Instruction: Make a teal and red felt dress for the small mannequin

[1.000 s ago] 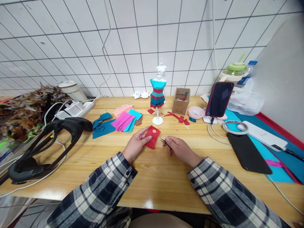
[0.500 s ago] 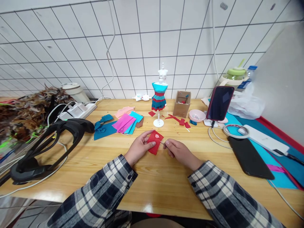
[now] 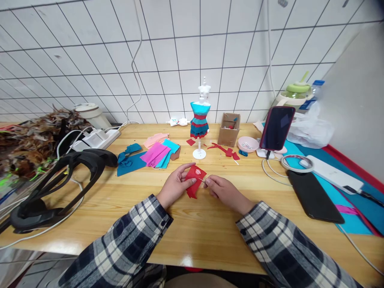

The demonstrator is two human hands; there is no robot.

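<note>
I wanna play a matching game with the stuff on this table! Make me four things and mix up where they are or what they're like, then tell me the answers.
Things:
1. Red piece
2. Small mannequin
3. Pink bowl
4. Phone in a reddish case

Clues:
A. Holds small pale bits
B. Propped up, its screen dark
C. Held in the left hand
D. Wears blue and red bands

Right pairs: 1-C, 2-D, 3-A, 4-B
</note>
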